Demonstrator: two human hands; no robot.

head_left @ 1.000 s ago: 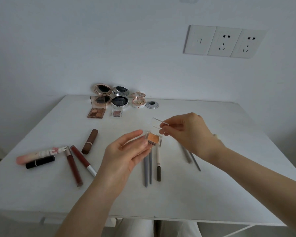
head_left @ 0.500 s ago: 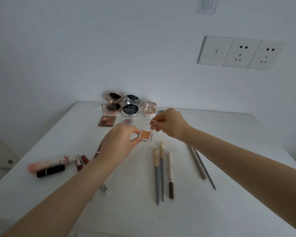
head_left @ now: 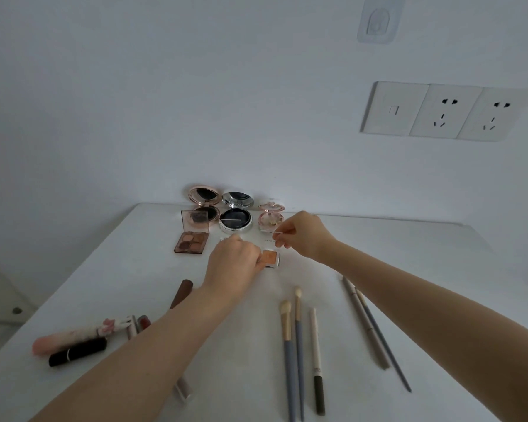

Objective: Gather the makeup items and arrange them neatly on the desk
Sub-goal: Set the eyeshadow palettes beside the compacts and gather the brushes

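In the head view, a small orange eyeshadow pan [head_left: 270, 258] is pinched at its left edge by the curled fingers of the left hand [head_left: 235, 263], low over the far middle of the white desk [head_left: 409, 254] — whether it rests on the surface cannot be told. A thin clear lid [head_left: 275, 236] is held just above and behind the pan between the fingertips of the right hand [head_left: 305, 236]; whether lid and pan are joined cannot be made out.

Behind the hands, by the wall, a rose-gold compact [head_left: 203, 202], a silver compact [head_left: 236, 215] and a pink compact [head_left: 270, 217] are set open in a row, with an open brown palette [head_left: 192, 240] just in front of the first.

Nearer the camera, two grey-handled brushes [head_left: 291, 345] and a white pencil [head_left: 316, 354] are laid side by side — two slim pencils [head_left: 369, 327] lie further right. At the left, a pink tube [head_left: 70, 338], a black lipstick [head_left: 77, 354] and a brown lipstick [head_left: 182, 293] are seen, partly covered by the left forearm.
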